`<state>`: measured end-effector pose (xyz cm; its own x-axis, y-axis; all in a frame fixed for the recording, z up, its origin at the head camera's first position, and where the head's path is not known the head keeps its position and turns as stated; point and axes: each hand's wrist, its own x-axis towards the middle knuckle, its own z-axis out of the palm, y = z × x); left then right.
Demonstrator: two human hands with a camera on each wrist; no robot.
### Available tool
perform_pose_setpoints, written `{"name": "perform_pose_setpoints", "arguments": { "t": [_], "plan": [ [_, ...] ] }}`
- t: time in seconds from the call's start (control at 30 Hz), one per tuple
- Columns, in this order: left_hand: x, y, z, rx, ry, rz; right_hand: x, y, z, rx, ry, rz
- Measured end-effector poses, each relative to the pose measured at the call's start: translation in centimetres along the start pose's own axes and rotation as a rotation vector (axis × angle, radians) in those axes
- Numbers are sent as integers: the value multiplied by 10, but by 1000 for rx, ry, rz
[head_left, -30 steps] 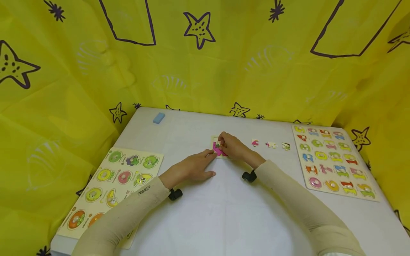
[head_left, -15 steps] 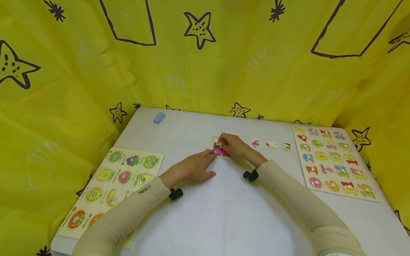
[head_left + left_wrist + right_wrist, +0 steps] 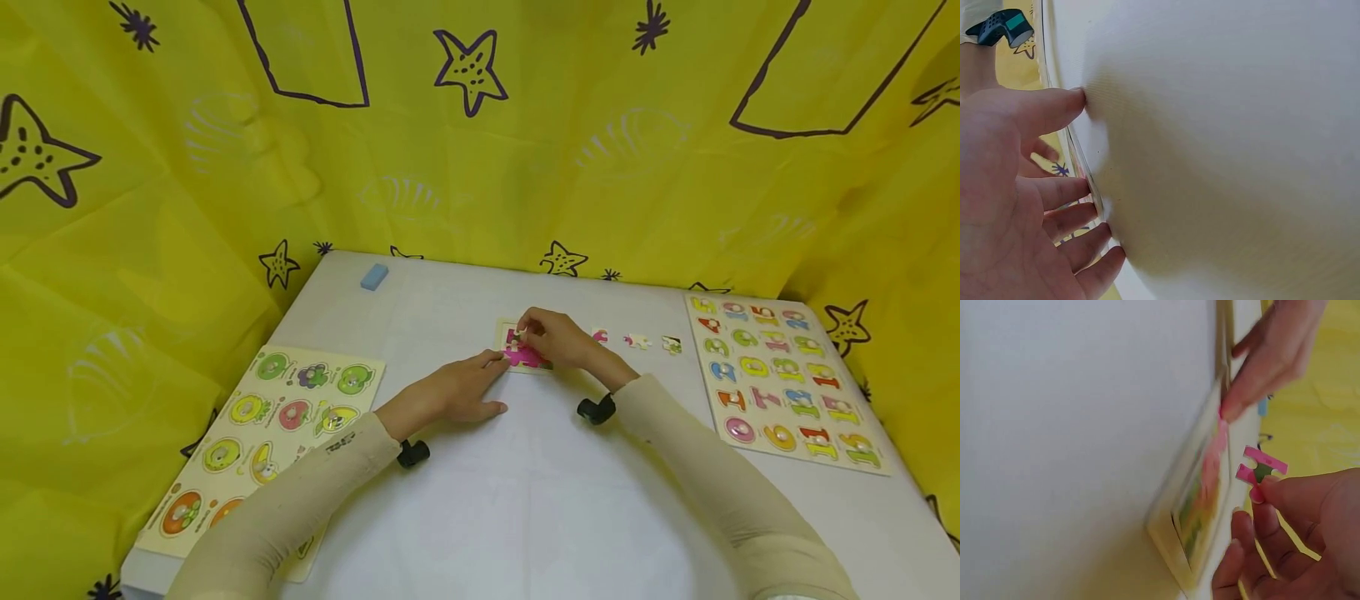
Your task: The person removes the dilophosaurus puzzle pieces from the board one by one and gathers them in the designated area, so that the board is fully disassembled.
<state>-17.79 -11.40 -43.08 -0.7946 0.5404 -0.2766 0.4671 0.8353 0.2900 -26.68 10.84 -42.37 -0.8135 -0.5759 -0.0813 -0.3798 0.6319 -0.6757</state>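
My right hand (image 3: 557,337) pinches a pink and green jigsaw piece (image 3: 1262,467) between thumb and fingertips, shown large in the right wrist view. The piece is held over a small framed jigsaw puzzle (image 3: 528,358), which has a pale border and pink pieces set in its lower part. My left hand (image 3: 465,390) lies flat with fingers extended, fingertips touching the puzzle's left side. In the left wrist view the left hand (image 3: 1029,169) has spread fingers resting on the white cloth; the puzzle is mostly hidden there.
Loose jigsaw pieces (image 3: 637,342) lie right of the puzzle. A number board (image 3: 716,425) stands at the right and a fruit board (image 3: 281,442) at the left, partly under the left sleeve. A blue block (image 3: 374,277) sits at the back left. A yellow curtain (image 3: 480,167) surrounds the table.
My right hand has shifted slightly to the right with the jigsaw piece, baring more of the pink part of the puzzle. The left hand stays in place.
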Motion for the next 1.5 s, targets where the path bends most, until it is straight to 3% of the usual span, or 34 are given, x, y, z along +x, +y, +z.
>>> {"name": "perform_pose_setpoints", "arguments": {
  "t": [0.27, 0.47, 0.67, 0.9, 1.23, 1.5],
  "plan": [
    [1, 1, 0, -10, 0, -4, -16, 19, -37, -29, 103, 7],
    [0, 2, 1, -7, -8, -2, -42, 41, -61, -29, 114, 93],
    [0, 2, 3, -3, -4, 7, -69, 62, -75, -39, 75, 110],
    [2, 1, 4, 11, -4, -2, -82, 77, -72, -13, -27, 108],
    [2, 0, 4, 6, -8, 6, -79, 77, -53, -125, 49, 125],
    [1, -1, 4, -1, -8, -3, -75, 75, -45, -150, 85, 132]
  ]
}}
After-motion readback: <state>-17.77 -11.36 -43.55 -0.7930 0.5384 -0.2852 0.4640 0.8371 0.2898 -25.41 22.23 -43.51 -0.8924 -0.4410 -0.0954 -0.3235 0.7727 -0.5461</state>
